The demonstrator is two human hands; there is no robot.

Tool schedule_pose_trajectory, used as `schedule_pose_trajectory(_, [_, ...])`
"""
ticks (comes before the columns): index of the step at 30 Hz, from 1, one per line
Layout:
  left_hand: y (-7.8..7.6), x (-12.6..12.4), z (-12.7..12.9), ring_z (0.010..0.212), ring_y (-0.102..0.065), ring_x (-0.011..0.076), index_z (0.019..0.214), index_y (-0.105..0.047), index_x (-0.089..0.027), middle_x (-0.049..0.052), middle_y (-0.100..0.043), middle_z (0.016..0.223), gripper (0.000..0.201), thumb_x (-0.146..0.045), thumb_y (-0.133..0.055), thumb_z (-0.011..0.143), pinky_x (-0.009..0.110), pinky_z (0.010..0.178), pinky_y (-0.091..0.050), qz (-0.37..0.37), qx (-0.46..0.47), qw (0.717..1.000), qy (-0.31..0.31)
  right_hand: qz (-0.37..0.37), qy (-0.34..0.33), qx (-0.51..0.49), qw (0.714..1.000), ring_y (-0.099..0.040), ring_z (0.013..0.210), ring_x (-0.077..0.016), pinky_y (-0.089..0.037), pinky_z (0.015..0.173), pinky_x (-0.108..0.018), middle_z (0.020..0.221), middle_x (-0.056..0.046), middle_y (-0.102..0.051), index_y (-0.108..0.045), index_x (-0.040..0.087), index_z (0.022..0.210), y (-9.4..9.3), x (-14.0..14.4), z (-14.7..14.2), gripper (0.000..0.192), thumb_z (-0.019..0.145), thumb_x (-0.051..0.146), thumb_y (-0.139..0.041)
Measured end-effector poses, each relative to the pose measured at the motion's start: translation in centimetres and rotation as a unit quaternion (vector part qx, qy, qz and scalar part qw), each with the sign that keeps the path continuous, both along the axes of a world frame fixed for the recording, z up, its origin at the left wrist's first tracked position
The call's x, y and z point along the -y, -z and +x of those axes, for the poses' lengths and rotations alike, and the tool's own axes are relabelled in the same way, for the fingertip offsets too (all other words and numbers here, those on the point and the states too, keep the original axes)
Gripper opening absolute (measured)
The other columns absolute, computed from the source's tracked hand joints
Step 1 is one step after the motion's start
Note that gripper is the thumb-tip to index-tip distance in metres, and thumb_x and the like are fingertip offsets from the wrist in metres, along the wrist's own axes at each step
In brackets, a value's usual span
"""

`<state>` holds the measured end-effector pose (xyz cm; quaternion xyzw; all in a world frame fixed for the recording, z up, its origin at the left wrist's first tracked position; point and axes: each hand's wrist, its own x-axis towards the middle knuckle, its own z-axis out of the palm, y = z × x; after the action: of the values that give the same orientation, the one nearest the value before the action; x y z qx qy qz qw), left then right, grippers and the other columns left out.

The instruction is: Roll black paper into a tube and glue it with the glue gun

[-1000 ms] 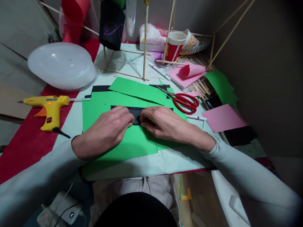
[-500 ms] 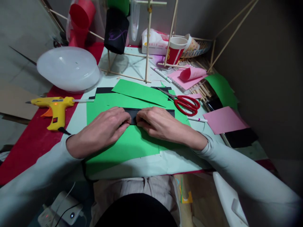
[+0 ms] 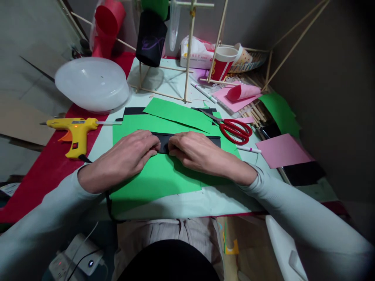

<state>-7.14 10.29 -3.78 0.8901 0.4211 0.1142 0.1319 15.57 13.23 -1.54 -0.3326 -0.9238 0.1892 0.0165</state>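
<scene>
A black paper strip (image 3: 164, 143) lies crosswise over green paper sheets (image 3: 164, 175) in front of me. My left hand (image 3: 131, 150) is closed on the strip near its left part, thumb and fingers pinched at the near edge. Close beside it, my right hand (image 3: 196, 150) pinches the same strip, and a short black stretch shows between the two hands. The strip's right end sticks out past my right hand. Fingertips hide part of the near edge. Behind the strip lies a loose green paper piece (image 3: 178, 115), with red-handled scissors (image 3: 236, 130) to its right.
At left are a yellow glue gun (image 3: 74, 132) and a translucent white bowl (image 3: 90, 84). A wooden stick frame (image 3: 189, 58) holding a black cup (image 3: 151, 39) stands behind. On the right are a red paper cup (image 3: 224, 64), a marker (image 3: 249, 149) and pink paper (image 3: 284, 150).
The whole view has shifted slightly, so the table things sit a little further right. Both hands keep their pinch on the black strip, with the left hand slightly further from the right.
</scene>
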Motion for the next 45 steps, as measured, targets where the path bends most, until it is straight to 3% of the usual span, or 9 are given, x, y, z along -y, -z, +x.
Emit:
schedule_pose_trajectory(6, [-0.7,-0.1,-0.4,0.087,-0.060,0.0249,0.098,-0.063,-0.017,0.009,-0.067,0.093,0.023,-0.019,-0.040,0.097,0.038,0.078,-0.044,-0.003,-0.002,1.000,-0.005,0.011,0.007,-0.011,1.000,-0.053,0.075,-0.0179,-0.030,0.068,-0.031,0.088,-0.009,-0.070,-0.062,0.016,0.092,0.4,0.1,-0.7,0.013,0.092,0.016,-0.050])
schedule_pose_trajectory(16, [-1.2,-0.5,-0.2,0.077,-0.062,0.0223,0.092,-0.057,-0.019,0.005,-0.067,0.085,0.013,-0.021,-0.044,0.093,0.032,0.069,-0.040,-0.071,0.023,0.995,-0.070,0.027,0.003,0.015,1.000,-0.056,0.072,-0.0188,-0.026,0.064,-0.033,0.088,-0.011,-0.072,-0.065,0.015,0.090,0.2,0.1,-2.1,0.015,0.090,0.014,-0.050])
schedule_pose_trajectory(24, [-1.8,-0.7,-0.6,0.078,-0.063,0.0212,0.092,-0.059,-0.018,0.005,-0.069,0.084,0.015,-0.020,-0.044,0.092,0.030,0.069,-0.039,-0.084,0.036,0.994,-0.063,0.034,-0.013,0.004,0.999,-0.057,0.074,-0.0182,-0.023,0.062,-0.034,0.090,-0.009,-0.072,-0.065,0.015,0.093,0.5,-0.3,-2.8,0.013,0.090,0.014,-0.052])
schedule_pose_trajectory(33, [-2.1,-0.8,-0.6,0.073,-0.059,0.0225,0.088,-0.053,-0.020,0.006,-0.063,0.080,0.012,-0.022,-0.042,0.093,0.033,0.065,-0.035,-0.085,-0.023,0.993,-0.073,0.074,-0.019,0.012,0.997,-0.058,0.069,-0.0187,-0.021,0.059,-0.034,0.090,-0.011,-0.073,-0.065,0.014,0.096,1.1,-0.4,-3.6,0.016,0.089,0.015,-0.050])
schedule_pose_trajectory(40, [-2.0,-0.9,-1.0,0.076,-0.061,0.0204,0.090,-0.052,-0.021,0.002,-0.066,0.081,0.008,-0.024,-0.046,0.094,0.030,0.067,-0.038,-0.101,0.047,0.991,-0.079,0.085,-0.048,0.000,0.995,-0.053,0.074,-0.0185,-0.023,0.062,-0.033,0.093,-0.010,-0.070,-0.063,0.012,0.098,1.2,-0.1,-2.9,0.016,0.090,0.014,-0.049])
schedule_pose_trajectory(45, [-2.0,-1.3,-1.2,0.071,-0.057,0.0184,0.086,-0.050,-0.021,0.000,-0.063,0.074,0.010,-0.026,-0.051,0.094,0.028,0.065,-0.034,-0.109,0.032,0.991,-0.071,0.075,-0.063,0.012,0.995,-0.050,0.071,-0.0182,-0.023,0.061,-0.032,0.093,-0.009,-0.067,-0.062,0.011,0.101,1.0,-0.1,-3.1,0.021,0.082,0.009,-0.051])
